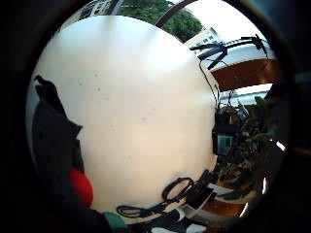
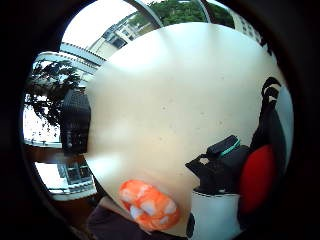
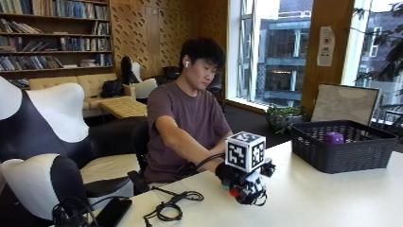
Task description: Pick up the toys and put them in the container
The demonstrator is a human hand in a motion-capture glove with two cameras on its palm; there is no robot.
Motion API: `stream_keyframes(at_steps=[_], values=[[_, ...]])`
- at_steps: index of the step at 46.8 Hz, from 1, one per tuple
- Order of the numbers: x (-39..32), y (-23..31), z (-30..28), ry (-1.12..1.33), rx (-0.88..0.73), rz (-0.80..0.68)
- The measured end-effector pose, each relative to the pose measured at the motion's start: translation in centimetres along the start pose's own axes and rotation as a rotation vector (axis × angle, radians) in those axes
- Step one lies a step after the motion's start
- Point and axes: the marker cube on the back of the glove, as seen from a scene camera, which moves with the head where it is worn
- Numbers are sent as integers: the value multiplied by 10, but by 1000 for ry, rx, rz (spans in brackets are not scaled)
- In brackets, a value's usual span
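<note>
Gloved right hand (image 3: 247, 185) seen low over white table (image 3: 327, 198), near person's edge. Fingers curled round small red toy (image 2: 256, 177) (only a sliver shows from outside). Orange-and-white toy (image 2: 149, 205) lies on table just beside hand, untouched. Dark woven container (image 3: 343, 144) stands well apart toward window, purple toy (image 3: 333, 137) already inside. Advised: red toy lifted clear of rim, carried over basket, released only once above opening.
</note>
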Motion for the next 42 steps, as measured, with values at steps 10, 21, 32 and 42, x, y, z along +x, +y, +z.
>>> stream_keyframes(at_steps=[10,21,32,42], values=[[-49,-16,-107,29,154,-79],[-142,-24,-226,40,251,-323],[-255,-40,-272,76,319,-476],[-404,-55,-259,1,272,-431]])
